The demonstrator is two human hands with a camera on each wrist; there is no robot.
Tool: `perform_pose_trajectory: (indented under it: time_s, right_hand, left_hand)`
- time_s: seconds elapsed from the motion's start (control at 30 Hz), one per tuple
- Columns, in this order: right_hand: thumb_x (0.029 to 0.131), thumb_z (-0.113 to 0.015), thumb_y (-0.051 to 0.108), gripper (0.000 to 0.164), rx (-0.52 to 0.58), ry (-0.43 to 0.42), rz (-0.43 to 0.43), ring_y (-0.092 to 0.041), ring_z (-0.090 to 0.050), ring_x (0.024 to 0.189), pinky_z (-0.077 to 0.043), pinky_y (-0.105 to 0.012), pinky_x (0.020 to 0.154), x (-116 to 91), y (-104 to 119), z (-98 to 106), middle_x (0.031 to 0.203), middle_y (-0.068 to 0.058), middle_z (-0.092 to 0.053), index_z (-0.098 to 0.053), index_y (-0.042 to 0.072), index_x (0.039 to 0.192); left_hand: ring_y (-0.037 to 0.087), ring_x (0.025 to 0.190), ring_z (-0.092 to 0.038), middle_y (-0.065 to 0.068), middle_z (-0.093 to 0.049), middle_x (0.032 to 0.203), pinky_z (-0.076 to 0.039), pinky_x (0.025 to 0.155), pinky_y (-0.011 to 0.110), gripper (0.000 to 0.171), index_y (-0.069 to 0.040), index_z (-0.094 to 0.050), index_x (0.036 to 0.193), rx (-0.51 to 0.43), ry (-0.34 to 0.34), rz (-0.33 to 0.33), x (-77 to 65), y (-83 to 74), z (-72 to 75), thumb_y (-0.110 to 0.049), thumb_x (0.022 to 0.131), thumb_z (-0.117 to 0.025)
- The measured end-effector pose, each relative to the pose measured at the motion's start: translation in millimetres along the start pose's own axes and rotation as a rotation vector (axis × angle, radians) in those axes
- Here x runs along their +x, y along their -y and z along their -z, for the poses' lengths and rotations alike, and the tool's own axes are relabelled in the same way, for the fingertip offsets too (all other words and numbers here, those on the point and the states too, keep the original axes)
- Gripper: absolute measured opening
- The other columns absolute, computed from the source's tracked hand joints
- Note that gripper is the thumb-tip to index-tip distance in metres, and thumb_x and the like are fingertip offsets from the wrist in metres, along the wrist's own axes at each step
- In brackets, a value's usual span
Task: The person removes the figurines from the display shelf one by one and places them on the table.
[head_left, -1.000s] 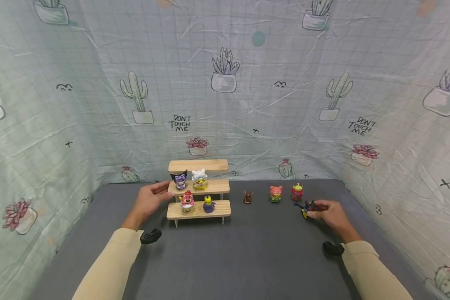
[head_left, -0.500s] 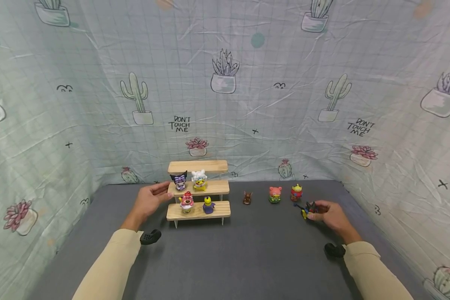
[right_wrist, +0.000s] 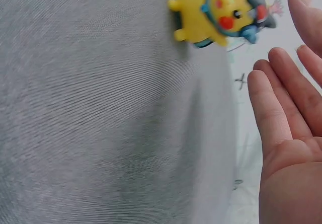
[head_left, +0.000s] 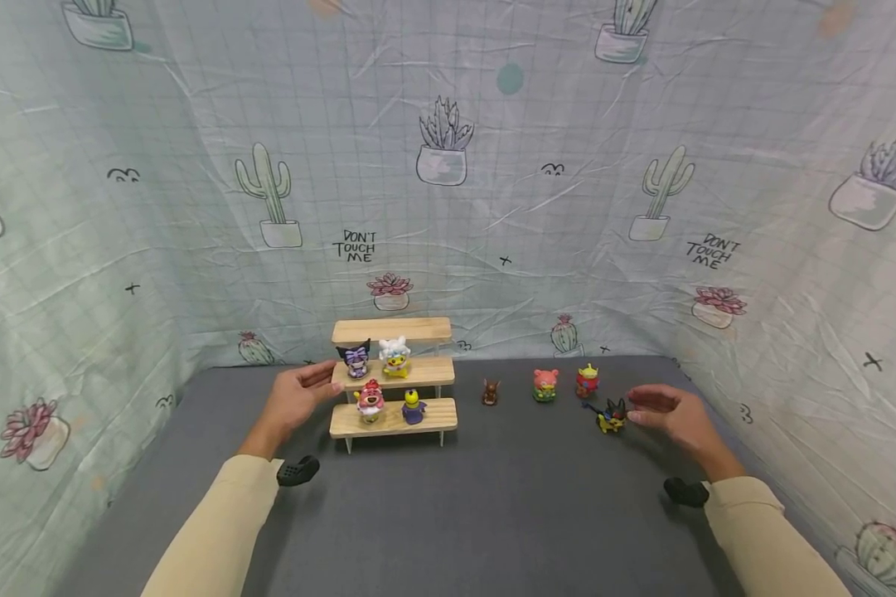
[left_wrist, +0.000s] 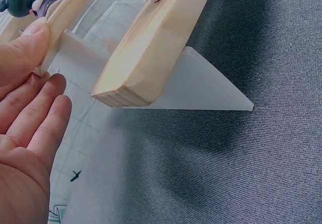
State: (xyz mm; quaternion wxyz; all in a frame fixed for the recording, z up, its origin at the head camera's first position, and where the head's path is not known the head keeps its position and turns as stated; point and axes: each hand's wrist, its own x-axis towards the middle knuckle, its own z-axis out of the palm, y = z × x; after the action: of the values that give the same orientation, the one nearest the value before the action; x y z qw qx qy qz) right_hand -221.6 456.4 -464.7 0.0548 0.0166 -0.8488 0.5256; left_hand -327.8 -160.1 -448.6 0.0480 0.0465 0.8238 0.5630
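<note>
My left hand [head_left: 296, 404] holds the left end of the middle board of a three-tier wooden display stand [head_left: 436, 371]. In the left wrist view the thumb [left_wrist: 30, 48] lies on the board and the fingers are under its edge. My right hand [head_left: 675, 417] is at the right, fingers apart, just beside a yellow Pikachu figurine [head_left: 609, 419] with a dark hat. The right wrist view shows the Pikachu figurine [right_wrist: 206, 15] upright on the cloth, with a gap between it and the fingers.
On the stand are a purple-and-black figurine [head_left: 356, 362], a white-hatted one [head_left: 395, 358], a pink bear [head_left: 370, 404] and a purple-caped one [head_left: 414, 408]. Right of it stand a brown figurine [head_left: 490, 392], a pink one [head_left: 544, 385] and a green-headed one [head_left: 587, 381]. Printed cloth walls surround the table.
My right hand has let go of the Pikachu figurine and drawn back to the right, its fingers spreading. The left hand keeps its hold on the stand.
</note>
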Motion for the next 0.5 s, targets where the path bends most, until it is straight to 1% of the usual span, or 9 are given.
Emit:
perform_pose_trajectory:
  time_s: [0.07,0.17,0.27,0.4,0.47,0.5]
  right_hand:
    - [0.092,-0.081,0.013,0.054,-0.005,-0.004,0.011,0.007,-0.071,0.101,-0.061,-0.012,0.083,-1,6,1,0.110,0.023,-0.074,-0.060,-0.013,0.135]
    - [0.093,-0.080,0.016,0.053,-0.030,-0.013,0.018,0.006,-0.071,0.102,-0.060,-0.012,0.083,-2,14,1,0.108,0.029,-0.070,-0.061,-0.010,0.135]
    - [0.094,-0.080,0.020,0.053,-0.056,-0.025,0.020,0.006,-0.070,0.104,-0.060,-0.013,0.084,-1,23,0,0.110,0.029,-0.070,-0.063,-0.007,0.136]
    - [0.094,-0.080,0.028,0.055,-0.090,-0.013,0.013,0.009,-0.068,0.105,-0.059,-0.012,0.086,5,35,-4,0.113,0.028,-0.069,-0.064,-0.001,0.137]
    - [0.094,-0.080,0.031,0.055,-0.099,-0.005,0.012,0.011,-0.067,0.105,-0.058,-0.012,0.087,8,41,-6,0.114,0.026,-0.069,-0.064,0.001,0.137]
    - [0.094,-0.080,0.032,0.055,-0.101,0.001,0.013,0.011,-0.067,0.106,-0.058,-0.011,0.087,10,44,-7,0.118,0.023,-0.070,-0.064,0.002,0.137]
  left_hand:
    - [0.037,0.149,-0.048,0.023,-0.048,0.159,-0.048,0.119,0.046,0.061,0.001,-0.046,0.155,0.001,0.003,0.000,-0.5,-0.2,0.1,-0.016,0.102,-0.070]
    - [0.037,0.149,-0.048,0.022,-0.049,0.159,-0.048,0.119,0.046,0.061,0.000,-0.046,0.155,0.004,0.005,0.005,-0.7,-0.4,-0.6,-0.017,0.102,-0.070]
    - [0.037,0.149,-0.048,0.022,-0.049,0.159,-0.048,0.120,0.048,0.062,0.000,-0.046,0.156,0.005,0.007,0.006,-0.1,-0.4,-1.3,-0.018,0.102,-0.070]
    - [0.038,0.149,-0.047,0.023,-0.048,0.159,-0.048,0.120,0.049,0.062,0.000,-0.046,0.155,0.009,0.005,0.006,0.5,-0.2,-1.2,-0.018,0.101,-0.071]
    - [0.038,0.149,-0.048,0.022,-0.048,0.159,-0.048,0.119,0.048,0.062,0.000,-0.047,0.155,0.009,0.002,0.010,0.8,-0.2,-0.9,-0.018,0.101,-0.071]
    - [0.037,0.149,-0.048,0.022,-0.048,0.159,-0.048,0.119,0.048,0.062,0.000,-0.047,0.155,0.010,0.002,0.009,1.1,-0.1,-0.8,-0.018,0.101,-0.071]
